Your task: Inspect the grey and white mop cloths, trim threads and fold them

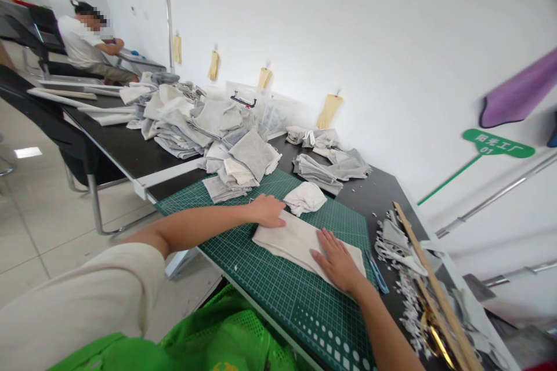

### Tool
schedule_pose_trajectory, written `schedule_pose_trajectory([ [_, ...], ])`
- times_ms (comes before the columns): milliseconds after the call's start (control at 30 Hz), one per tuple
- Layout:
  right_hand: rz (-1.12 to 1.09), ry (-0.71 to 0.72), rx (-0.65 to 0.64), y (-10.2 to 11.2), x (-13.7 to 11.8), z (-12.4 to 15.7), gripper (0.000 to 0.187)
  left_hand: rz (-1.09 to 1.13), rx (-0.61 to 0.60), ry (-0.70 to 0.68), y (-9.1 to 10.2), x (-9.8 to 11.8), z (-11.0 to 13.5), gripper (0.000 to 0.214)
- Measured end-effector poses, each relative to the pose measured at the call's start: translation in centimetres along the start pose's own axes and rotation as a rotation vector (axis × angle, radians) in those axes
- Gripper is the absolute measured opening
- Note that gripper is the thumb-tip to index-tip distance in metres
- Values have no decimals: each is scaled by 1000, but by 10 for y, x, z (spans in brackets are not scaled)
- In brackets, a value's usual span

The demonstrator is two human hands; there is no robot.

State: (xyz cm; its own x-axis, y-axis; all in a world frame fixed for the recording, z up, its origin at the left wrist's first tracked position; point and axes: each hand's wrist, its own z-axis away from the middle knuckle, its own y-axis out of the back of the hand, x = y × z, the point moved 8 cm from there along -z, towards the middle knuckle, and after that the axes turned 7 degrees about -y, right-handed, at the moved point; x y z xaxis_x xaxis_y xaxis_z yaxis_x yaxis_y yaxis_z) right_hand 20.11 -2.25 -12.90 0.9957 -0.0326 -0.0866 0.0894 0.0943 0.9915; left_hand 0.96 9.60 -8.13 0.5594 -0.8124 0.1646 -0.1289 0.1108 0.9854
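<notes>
A pale folded cloth (pixel 300 241) lies lengthwise on the green cutting mat (pixel 243 249). On its far left corner rests my left hand (pixel 267 211), thumb apart from the fingers; part of the fingers is hard to make out. My right hand (pixel 337 259) is laid flat on the right half, its fingers stretched out. Just behind the folded cloth sits a crumpled white cloth (pixel 305 197). A blue-handled tool (pixel 378 273), perhaps a small cutter or snips, lies beside the cloth's right end.
A large heap of grey and white cloths (pixel 209 122) covers the back left; smaller piles (pixel 331 162) lie behind the mat. On the right are wooden strips (pixel 435 290), gold-handled scissors (pixel 435 339) and scraps (pixel 411 307). A clear bin (pixel 278 107) stands against the wall. Another person (pixel 82 40) sits far left.
</notes>
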Motion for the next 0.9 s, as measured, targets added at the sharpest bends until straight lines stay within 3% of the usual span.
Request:
schedule_pose_trajectory([
  [67, 6, -7, 4, 0, 1, 0, 76, 81, -63, 69, -4, -9, -4, 69],
  [167, 12, -11, 10, 0, 1, 1, 76, 207, -178, 126, -14, -16, -9, 66],
  [367, 11, -6, 19, 1, 0, 2, 77, 372, -167, 152, -13, -20, -12, 48],
  [500, 21, -11, 16, 0, 1, 2, 77, 550, -188, 193, -17, -24, -5, 52],
  [733, 60, -65, 33, 8, -9, 9, 75, 689, 13, 219, 6, -28, -10, 54],
  [900, 92, 58, 26, 13, -48, 24, 72, 719, 198, 248, 32, -34, -13, 40],
])
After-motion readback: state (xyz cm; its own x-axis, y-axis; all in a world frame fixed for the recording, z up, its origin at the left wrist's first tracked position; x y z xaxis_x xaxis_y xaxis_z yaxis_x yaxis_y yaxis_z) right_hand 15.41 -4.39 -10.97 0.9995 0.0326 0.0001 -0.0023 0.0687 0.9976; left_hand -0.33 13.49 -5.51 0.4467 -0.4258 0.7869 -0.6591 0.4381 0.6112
